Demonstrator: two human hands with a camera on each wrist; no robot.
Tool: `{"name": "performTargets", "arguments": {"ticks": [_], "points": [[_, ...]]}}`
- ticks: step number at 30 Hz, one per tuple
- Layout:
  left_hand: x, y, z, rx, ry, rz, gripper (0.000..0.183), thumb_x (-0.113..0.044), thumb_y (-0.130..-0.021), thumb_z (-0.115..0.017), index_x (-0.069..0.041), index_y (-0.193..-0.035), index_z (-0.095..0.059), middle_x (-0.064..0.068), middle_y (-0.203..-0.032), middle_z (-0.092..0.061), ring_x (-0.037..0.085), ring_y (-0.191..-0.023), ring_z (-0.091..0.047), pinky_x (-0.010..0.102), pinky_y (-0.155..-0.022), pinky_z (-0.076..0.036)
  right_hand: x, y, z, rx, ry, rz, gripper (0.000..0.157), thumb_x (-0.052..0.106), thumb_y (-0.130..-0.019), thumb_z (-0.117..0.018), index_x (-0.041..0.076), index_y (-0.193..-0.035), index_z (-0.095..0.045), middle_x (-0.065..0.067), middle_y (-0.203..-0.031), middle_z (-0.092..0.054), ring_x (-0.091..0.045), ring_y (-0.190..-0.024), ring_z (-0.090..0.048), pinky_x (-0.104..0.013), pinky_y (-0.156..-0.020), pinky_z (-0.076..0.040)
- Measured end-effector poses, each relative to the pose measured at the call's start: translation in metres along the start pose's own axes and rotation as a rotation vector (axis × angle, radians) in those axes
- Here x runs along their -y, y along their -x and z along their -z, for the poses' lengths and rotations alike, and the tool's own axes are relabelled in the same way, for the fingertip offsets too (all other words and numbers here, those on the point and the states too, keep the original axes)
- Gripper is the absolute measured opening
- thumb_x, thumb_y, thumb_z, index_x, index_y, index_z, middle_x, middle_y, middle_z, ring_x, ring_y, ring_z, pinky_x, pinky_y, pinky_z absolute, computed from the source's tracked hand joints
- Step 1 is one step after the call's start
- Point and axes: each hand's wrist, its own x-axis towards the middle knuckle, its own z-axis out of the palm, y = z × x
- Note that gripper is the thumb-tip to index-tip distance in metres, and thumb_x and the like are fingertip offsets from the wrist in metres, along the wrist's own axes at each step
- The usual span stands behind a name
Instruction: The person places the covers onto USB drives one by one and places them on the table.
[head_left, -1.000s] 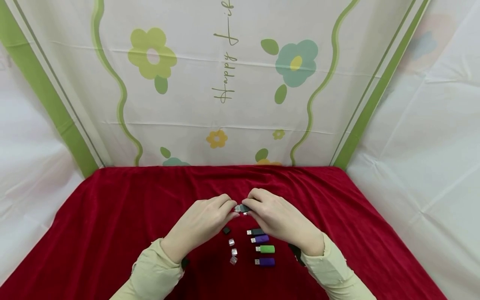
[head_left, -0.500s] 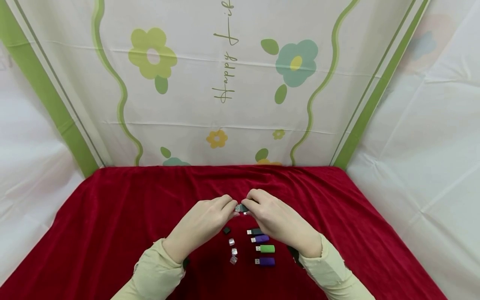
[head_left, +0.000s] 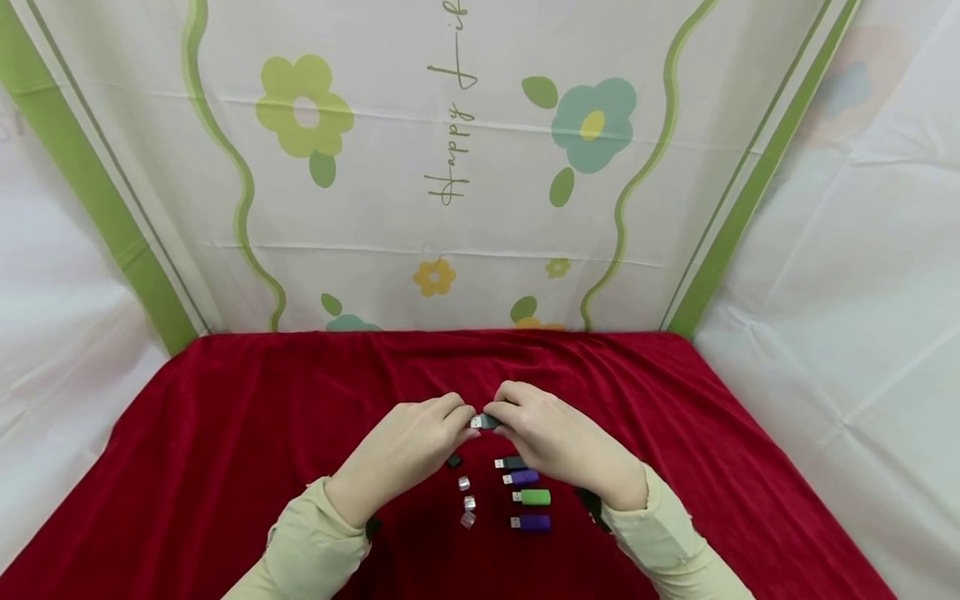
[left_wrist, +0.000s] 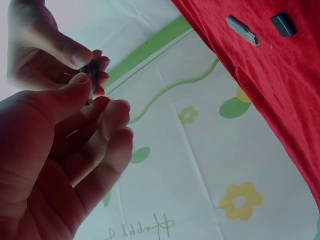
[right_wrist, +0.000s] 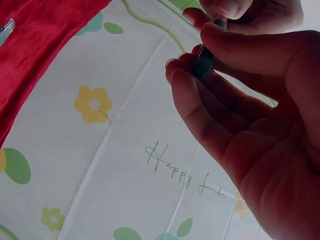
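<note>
A USB flash drive (head_left: 489,422) with a dark body and a silver plug is held up between both hands above the red cloth. My right hand (head_left: 564,437) pinches its body between thumb and fingers. From the other side, my left hand (head_left: 408,437) pinches the plug end with thumb and index finger. In the left wrist view, a clear or shiny tip (left_wrist: 88,104) shows below the left thumb; whether it is a cap I cannot tell. Dark in the right wrist view, the drive (right_wrist: 203,64) lies along the right fingers, its far end under the left fingertips.
Below the hands on the red cloth (head_left: 262,467) lie a black drive (head_left: 513,462), a purple drive (head_left: 525,477), a green drive (head_left: 536,497) and another purple drive (head_left: 534,522). Left of them are a black cap (head_left: 453,460) and several clear caps (head_left: 469,503). Printed curtains enclose the table.
Both hands have dropped very slightly with the drive. Its plug now shows its slotted face more plainly, and a light tip seen beneath it earlier is hidden.
</note>
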Motion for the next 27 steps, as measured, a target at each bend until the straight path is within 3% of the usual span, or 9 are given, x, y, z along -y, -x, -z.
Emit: {"name": "performTargets", "arguments": {"ticks": [17,27], "points": [[0.004,0.002,-0.001,0.016,0.046,0.059,0.018,-0.022,-0.086,-0.078,-0.007,-0.09,-0.068,-0.002,-0.078,-0.054,0.007,-0.059,-0.046,0.017,-0.05,-0.042,-0.01,0.002,0.0,0.041,-0.04,-0.054,0.015,0.007,-0.085,-0.077,0.007,-0.097,-0.069,0.003,-0.09,-0.058,-0.004,-0.071,-0.049,-0.014,-0.064,-0.044],[0.005,0.005,-0.003,0.149,0.036,0.16,0.022,-0.024,-0.084,-0.08,-0.009,-0.079,-0.064,-0.001,-0.072,-0.052,0.01,-0.056,-0.048,0.02,-0.047,-0.043,-0.038,0.01,-0.03,0.262,0.03,-0.246,0.01,0.006,-0.083,-0.078,0.012,-0.088,-0.071,0.007,-0.081,-0.053,-0.005,-0.066,-0.05,-0.019,-0.06,-0.045]]}}
